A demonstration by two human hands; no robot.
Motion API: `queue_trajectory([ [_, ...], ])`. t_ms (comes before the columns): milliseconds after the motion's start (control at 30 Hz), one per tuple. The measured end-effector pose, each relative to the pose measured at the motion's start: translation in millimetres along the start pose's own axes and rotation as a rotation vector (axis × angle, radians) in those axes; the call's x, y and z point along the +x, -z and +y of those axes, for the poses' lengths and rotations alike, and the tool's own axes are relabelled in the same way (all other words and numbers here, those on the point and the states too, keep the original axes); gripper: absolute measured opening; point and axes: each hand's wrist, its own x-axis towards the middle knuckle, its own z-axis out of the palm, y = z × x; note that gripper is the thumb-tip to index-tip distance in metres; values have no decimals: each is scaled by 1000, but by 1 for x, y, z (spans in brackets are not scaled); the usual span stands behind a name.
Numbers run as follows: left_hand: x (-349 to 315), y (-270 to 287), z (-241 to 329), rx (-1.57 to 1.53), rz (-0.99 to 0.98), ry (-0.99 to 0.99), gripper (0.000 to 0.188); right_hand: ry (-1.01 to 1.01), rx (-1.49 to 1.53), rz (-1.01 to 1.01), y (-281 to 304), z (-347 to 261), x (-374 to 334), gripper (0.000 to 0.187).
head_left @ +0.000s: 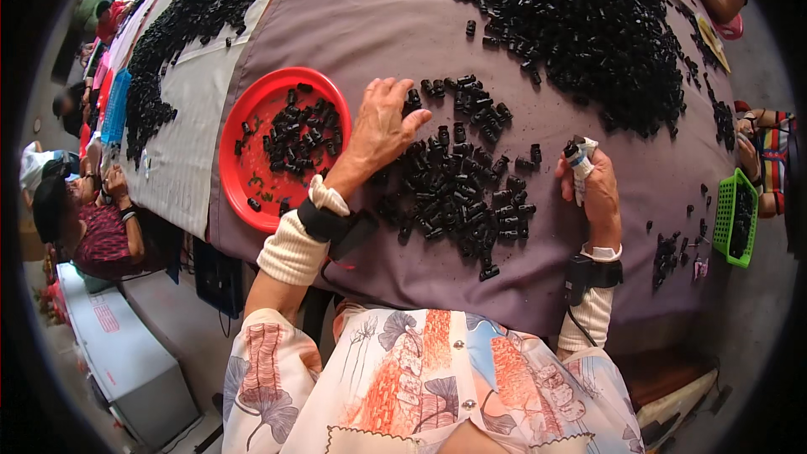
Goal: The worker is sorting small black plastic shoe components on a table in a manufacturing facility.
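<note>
Small black plastic pieces that look like cord locks lie in a loose heap in front of me. My left hand is over the heap's upper left side, thumb and fingers closing round one black piece. To the right of the heap is my right hand, raised with its fingers bent. White wrapping covers a finger or two of it, and a black piece shows at the fingertips. Left of my left hand, a round red tray holds many such pieces and some small scraps.
A far bigger black pile covers the upper right of the purple-grey cloth. Another pile lies on the pale cloth at left. A green basket stands at the right edge. People sit at both sides; a white box is lower left.
</note>
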Motion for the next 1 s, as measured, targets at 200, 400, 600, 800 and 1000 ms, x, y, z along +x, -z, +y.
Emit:
queue_trajectory([
  [200,-14,4,44,-244,-100,-111,45,0,-26,-7,6,2,-3,21],
  [400,41,-9,44,-131,65,-123,44,16,-1,-7,0,-5,-6,21],
  [600,31,-42,69,25,-174,-167,42,-19,15,-21,-1,0,3,16],
  [800,-12,-18,83,-59,-118,-347,48,-37,6,11,5,0,-1,15],
  [1000,-19,15,33,234,90,-68,56,0,10,-15,1,0,0,18],
])
